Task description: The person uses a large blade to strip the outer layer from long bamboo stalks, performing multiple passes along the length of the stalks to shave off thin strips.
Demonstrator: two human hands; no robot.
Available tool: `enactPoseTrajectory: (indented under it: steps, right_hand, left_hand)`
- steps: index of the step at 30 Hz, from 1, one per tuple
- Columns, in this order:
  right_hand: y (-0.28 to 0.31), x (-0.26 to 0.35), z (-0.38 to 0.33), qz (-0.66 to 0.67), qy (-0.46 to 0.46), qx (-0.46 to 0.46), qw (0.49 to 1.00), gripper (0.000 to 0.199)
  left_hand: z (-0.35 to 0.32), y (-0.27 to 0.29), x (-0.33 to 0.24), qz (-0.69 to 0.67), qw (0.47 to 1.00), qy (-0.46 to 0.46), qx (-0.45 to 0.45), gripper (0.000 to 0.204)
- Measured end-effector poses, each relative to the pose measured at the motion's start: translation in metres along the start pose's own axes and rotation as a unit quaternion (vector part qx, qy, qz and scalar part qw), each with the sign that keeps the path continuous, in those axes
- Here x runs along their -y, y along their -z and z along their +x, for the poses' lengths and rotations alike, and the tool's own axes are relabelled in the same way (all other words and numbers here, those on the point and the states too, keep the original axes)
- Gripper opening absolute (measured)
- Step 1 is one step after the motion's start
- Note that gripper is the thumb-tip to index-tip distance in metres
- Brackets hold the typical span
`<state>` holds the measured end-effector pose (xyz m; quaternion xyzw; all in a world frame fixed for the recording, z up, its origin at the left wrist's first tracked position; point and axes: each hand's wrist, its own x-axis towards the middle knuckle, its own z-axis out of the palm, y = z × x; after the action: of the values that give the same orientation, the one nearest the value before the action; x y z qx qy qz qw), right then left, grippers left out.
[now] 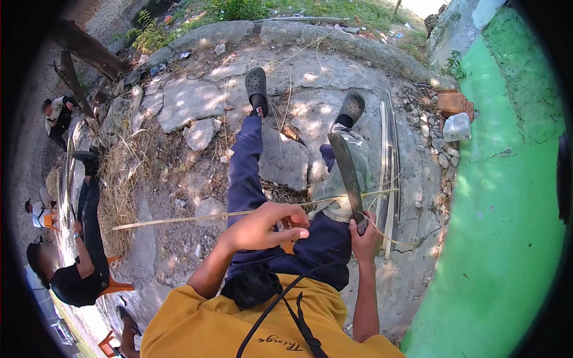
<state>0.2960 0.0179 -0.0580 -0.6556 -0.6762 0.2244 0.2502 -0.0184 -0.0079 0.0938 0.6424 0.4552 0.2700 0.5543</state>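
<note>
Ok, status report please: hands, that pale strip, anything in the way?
Right fingers gripping knife. Left fingers loosely curled, apparently empty. Pale strip across both legs; knife overlapping it in view.

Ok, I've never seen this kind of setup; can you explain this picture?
There's no machine here, just two bare hands, seen by a fisheye camera worn on the head and looking down, so straight edges bend near the rim. The right hand holds a long knife. The left hand is loosely open, with nothing visibly gripped. A thin strip stretches across the legs. More strips lie on the cracked pavement, to the right of the legs.
</note>
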Motion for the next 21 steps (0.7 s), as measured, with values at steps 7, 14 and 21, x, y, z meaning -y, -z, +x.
enactPoseTrajectory:
  steps: [7, 14, 21]
  right_hand:
    - [0.003, 0.001, -0.002, -0.001, 0.016, -0.027, 1.0, 0.049]
    - [0.013, -0.005, -0.001, -0.055, -0.036, -0.009, 0.998, 0.053]
    - [0.018, -0.013, 0.005, -0.059, -0.03, 0.023, 0.998, 0.055]
  left_hand:
    - [0.053, -0.05, 0.093, 0.379, 0.904, -0.087, -0.179, 0.04]
    - [0.052, -0.05, 0.077, 0.205, 0.973, 0.022, -0.104, 0.016]
    - [0.047, -0.062, 0.084, 0.195, 0.973, -0.004, -0.125, 0.026]
